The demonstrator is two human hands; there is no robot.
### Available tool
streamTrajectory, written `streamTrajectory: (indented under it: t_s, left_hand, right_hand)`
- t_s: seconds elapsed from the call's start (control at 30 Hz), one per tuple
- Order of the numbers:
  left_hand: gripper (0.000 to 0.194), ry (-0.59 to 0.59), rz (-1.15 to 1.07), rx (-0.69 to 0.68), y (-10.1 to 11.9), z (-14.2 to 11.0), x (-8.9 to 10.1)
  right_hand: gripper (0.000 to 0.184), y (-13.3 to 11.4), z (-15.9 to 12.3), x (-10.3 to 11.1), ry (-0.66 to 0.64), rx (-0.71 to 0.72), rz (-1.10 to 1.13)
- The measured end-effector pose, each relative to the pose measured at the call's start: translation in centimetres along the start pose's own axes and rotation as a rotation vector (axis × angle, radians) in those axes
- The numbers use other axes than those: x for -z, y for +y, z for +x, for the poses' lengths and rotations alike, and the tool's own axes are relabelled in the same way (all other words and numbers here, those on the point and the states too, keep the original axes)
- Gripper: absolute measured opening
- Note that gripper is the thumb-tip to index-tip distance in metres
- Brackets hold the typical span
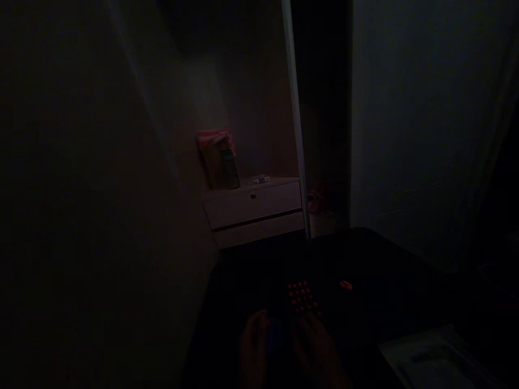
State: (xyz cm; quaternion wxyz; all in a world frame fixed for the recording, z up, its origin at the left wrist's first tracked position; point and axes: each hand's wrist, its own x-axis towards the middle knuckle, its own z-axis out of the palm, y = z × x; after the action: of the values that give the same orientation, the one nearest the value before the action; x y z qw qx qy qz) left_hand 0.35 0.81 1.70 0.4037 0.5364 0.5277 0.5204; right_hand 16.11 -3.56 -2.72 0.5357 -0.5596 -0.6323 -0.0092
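The scene is very dark, so the outlines are faint. At the bottom centre, my left hand [254, 343] has its fingers curled at the left side of a dim blue object [274, 334]; its exact kind does not show. My right hand [315, 346] lies to the right of it, with fingertips at the lower edge of a dark piece bearing rows of red dots [300, 296]. Whether those fingers grip anything is lost in the dark. A small orange loop [346, 284] rests farther right on the black tabletop [373, 259].
A pale plastic-looking packet or sheet [433, 356] lies at the lower right. Beyond the table stands a white drawer unit [255, 202], with a bag [217, 159] and a small shiny item [260, 179] on top. A pale panel [409, 119] rises at the right.
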Motion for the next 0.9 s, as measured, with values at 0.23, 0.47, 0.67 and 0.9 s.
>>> streamTrajectory:
  t_s: [0.23,0.47,0.67,0.9]
  left_hand:
    - [0.064,-0.045,0.026,0.026,-0.9,-0.1,0.3]
    - [0.056,-0.110,-0.002,-0.001,-0.9,-0.5,0.7]
    - [0.055,-0.168,-0.079,-0.040,-0.6,-0.7,1.1]
    - [0.057,-0.102,-0.028,-0.072,-1.4,0.0,0.7]
  right_hand:
    - [0.027,-3.1,1.3,-0.6,-0.130,0.026,0.134]
    - [0.021,-2.9,1.4,-2.7,-0.110,0.024,0.171]
    - [0.022,-2.7,1.6,-2.7,-0.111,-0.023,0.292]
    - [0.019,-2.6,2.2,-1.6,-0.114,-0.027,0.290]
